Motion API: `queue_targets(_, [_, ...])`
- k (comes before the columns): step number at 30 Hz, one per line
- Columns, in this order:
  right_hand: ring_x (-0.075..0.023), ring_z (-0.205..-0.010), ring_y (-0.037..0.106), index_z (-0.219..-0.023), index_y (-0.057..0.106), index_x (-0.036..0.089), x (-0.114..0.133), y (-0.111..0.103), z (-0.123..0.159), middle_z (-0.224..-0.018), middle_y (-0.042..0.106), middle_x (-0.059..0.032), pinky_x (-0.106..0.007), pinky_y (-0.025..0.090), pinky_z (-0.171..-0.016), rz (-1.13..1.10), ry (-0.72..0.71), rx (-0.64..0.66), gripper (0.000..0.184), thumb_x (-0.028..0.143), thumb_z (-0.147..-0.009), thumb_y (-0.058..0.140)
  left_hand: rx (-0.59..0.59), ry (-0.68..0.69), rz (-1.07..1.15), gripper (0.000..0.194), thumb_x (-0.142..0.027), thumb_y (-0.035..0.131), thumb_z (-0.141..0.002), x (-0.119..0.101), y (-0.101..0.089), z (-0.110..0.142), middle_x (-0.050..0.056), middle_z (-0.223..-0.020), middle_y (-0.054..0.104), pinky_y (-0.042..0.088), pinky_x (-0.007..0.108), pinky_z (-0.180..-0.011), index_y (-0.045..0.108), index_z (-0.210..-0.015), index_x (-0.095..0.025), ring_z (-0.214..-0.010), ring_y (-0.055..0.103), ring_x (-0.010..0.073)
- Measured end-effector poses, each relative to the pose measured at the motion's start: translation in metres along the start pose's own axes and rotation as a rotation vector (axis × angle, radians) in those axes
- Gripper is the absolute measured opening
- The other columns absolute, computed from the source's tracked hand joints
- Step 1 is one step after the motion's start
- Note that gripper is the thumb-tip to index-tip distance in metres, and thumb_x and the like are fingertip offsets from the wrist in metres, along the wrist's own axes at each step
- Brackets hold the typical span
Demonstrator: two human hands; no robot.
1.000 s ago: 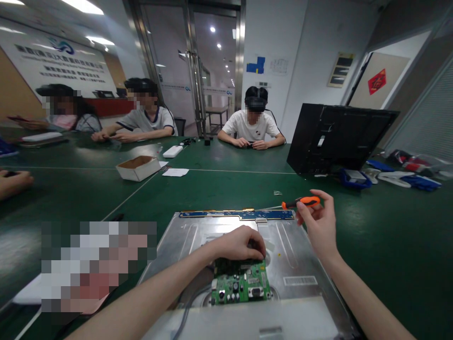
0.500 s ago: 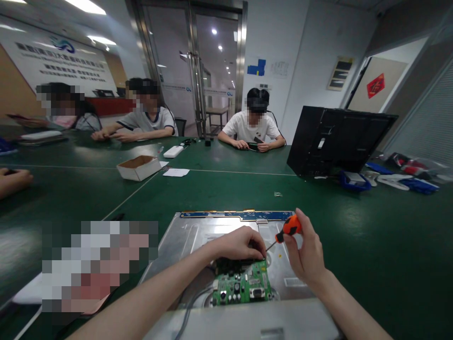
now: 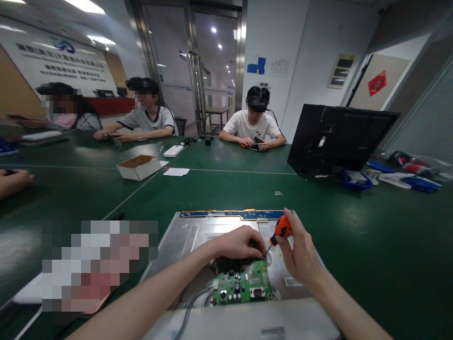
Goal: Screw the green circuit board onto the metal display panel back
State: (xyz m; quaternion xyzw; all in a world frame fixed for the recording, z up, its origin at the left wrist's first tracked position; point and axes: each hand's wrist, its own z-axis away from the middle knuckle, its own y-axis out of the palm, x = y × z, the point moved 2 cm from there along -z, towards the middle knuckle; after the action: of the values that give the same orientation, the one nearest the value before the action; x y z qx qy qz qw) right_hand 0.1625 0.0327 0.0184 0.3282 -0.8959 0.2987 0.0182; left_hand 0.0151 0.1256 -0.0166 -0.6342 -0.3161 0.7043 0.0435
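Observation:
My right hand (image 3: 300,250) grips an orange and black screwdriver (image 3: 282,227), tilted so that its shaft slants down to the left. The tip meets the far right corner of a green circuit board (image 3: 242,284), right by the fingertips of my left hand (image 3: 242,242). Those left fingers are pinched together at that corner; whatever is between them is too small or hidden to name. Beneath the board lies a silvery metal panel (image 3: 173,252) with a narrow blue circuit strip (image 3: 212,215) along its far edge. Grey cables (image 3: 191,307) run beside the board's left side.
A black monitor housing (image 3: 339,139) stands at the right back, with blue and white items (image 3: 406,180) beside it. An open white box (image 3: 138,168) and a paper slip (image 3: 176,172) lie ahead to the left. Several people sit around the green table (image 3: 371,245).
My right hand and the screwdriver have shifted left, and the screwdriver stands steeper. My left hand stays at the board's corner.

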Motion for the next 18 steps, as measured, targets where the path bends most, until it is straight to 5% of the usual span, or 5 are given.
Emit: queue_targets(18, [-0.0131,-0.057,0.059,-0.148,0.02,0.021,0.0024,-0.0033,-0.0041,-0.093,0.065,-0.0072,-0.026,0.052,-0.05,-0.181,-0.019,0.063,0.063,0.012,-0.09,0.044,0.017,0.018,0.015,0.013,-0.008,0.065,-0.075,0.0012,0.0004,-0.0004,-0.001,-0.072,0.067,0.045,0.021,-0.065,0.073,-0.082,-0.015,-0.067,0.06,0.0133])
